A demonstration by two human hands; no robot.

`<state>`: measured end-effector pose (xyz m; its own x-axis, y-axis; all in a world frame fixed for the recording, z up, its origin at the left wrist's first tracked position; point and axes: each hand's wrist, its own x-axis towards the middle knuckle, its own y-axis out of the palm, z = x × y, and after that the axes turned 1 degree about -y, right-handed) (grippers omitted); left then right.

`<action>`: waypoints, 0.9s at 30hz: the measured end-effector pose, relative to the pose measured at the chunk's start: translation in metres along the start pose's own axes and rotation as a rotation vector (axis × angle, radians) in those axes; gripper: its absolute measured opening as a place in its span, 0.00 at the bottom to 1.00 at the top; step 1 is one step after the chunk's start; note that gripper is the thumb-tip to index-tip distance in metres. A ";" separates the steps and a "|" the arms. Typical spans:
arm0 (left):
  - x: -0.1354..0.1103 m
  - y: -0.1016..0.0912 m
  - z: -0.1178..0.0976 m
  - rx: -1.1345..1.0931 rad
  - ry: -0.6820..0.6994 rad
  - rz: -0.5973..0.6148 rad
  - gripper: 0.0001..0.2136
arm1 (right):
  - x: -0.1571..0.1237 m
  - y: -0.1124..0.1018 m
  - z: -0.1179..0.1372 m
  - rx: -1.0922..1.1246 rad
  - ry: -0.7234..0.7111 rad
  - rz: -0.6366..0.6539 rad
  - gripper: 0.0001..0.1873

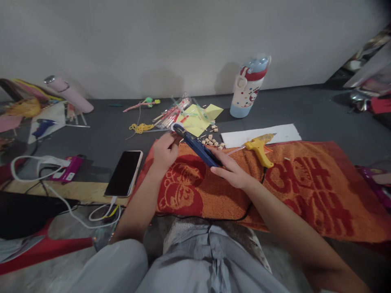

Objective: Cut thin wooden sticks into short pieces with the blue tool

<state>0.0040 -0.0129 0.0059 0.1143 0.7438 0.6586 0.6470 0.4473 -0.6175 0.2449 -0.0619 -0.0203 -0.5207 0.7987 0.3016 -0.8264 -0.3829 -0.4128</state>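
orange towel (305, 183) under both hands | right hand (231, 171) closed on near end of blue tool (197, 147) | left hand (165, 152) grips far end | long axis near-right to far-left | yellow glue gun (259, 148) just beyond right hand

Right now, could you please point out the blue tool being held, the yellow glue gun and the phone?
blue tool (198, 148), head view, middle of its body.
yellow glue gun (259, 146), head view, body just above the handle.
phone (124, 173), head view, centre of its dark screen.
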 end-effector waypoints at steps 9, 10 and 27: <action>-0.001 0.001 0.002 0.031 0.028 -0.014 0.09 | 0.000 -0.001 0.002 -0.021 0.016 0.007 0.33; -0.001 0.001 0.002 0.041 0.028 -0.015 0.09 | 0.000 0.000 0.001 -0.025 0.017 0.009 0.34; 0.006 -0.010 0.001 -0.096 -0.122 0.189 0.13 | 0.001 0.003 0.004 -0.124 -0.031 0.011 0.32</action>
<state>-0.0026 -0.0126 0.0159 0.1518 0.8667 0.4751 0.6920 0.2501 -0.6772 0.2410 -0.0638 -0.0179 -0.5380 0.7789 0.3222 -0.7887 -0.3303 -0.5185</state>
